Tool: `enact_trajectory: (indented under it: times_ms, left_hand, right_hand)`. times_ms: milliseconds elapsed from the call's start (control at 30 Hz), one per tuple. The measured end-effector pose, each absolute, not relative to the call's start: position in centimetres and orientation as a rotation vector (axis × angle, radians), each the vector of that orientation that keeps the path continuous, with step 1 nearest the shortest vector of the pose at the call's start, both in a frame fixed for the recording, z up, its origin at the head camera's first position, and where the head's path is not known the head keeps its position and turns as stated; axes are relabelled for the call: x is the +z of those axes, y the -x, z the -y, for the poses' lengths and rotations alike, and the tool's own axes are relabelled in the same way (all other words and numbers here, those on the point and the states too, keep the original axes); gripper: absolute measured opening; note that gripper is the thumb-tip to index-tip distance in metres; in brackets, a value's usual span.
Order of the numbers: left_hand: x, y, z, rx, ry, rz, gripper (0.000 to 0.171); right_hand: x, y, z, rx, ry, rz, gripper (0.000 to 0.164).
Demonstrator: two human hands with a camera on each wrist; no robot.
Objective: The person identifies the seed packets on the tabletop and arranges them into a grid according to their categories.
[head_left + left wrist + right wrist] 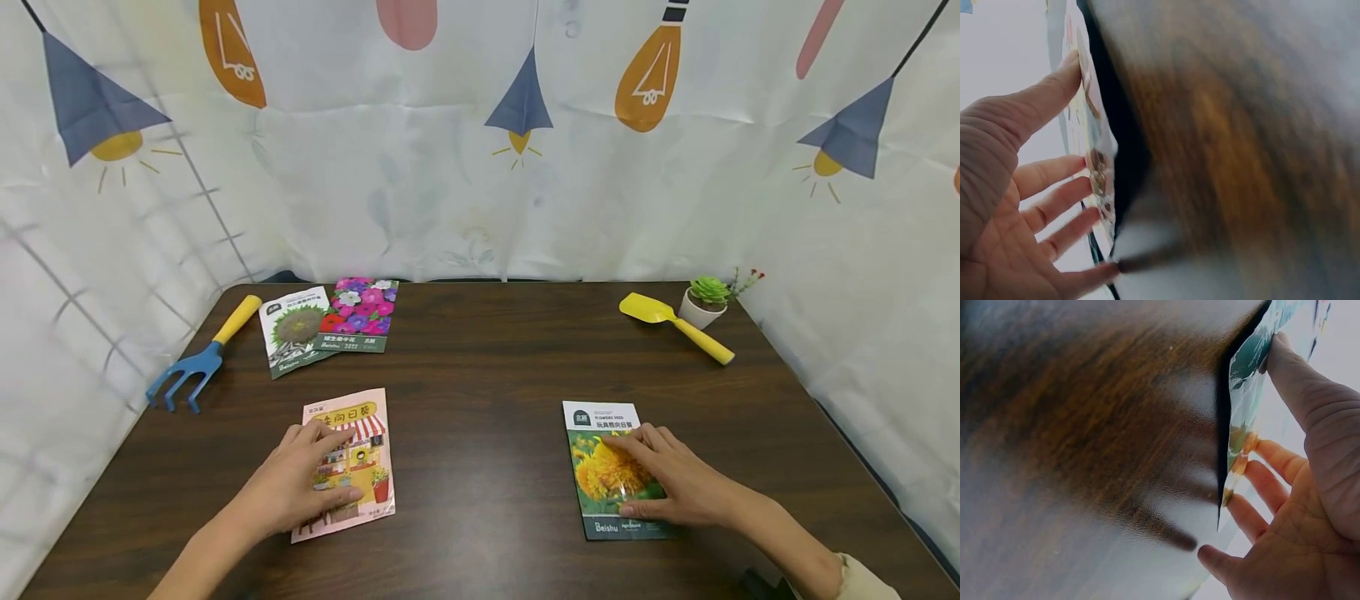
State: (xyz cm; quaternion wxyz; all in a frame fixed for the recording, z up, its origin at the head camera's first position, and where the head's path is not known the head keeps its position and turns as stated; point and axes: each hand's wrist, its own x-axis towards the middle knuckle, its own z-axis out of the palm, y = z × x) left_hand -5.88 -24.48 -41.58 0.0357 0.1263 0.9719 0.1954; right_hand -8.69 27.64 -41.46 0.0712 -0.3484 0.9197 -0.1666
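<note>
A pink seed packet with a shop picture lies on the dark table at the front left. My left hand rests on it, thumb and fingertips touching its face. In the left wrist view the left hand's fingers are spread and nearly straight against the packet. To the right lies a green and white seed packet with a yellow flower. My right hand touches its face with thumb and fingers. The right wrist view shows the right hand spread, its little finger off the packet.
A blue hand fork with a yellow handle lies at the left edge. Beside it, a purple-flower packet overlaps a white-and-green packet. Back right are a yellow trowel and a small potted plant. A printed curtain hangs behind.
</note>
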Motion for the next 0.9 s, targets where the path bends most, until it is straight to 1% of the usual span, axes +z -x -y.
enact_trajectory:
  times_ms: [267, 500, 900]
  left_hand:
    - [-41.7, 6.3, 23.3, 0.647, -0.467, -2.975, 0.084]
    - [-41.5, 6.4, 21.3, 0.638, -0.505, -2.953, 0.084]
    - [-41.7, 5.5, 18.3, 0.648, -0.621, -2.952, 0.083]
  right_hand:
    - [-41.5, 8.7, -27.6, -0.510, 1.038, -2.757, 0.082]
    - [-41.5, 8.6, -27.6, -0.508, 1.048, -2.764, 0.081]
    - [-41.7, 8.7, -27.8, -0.515, 1.052, -2.760, 0.081]
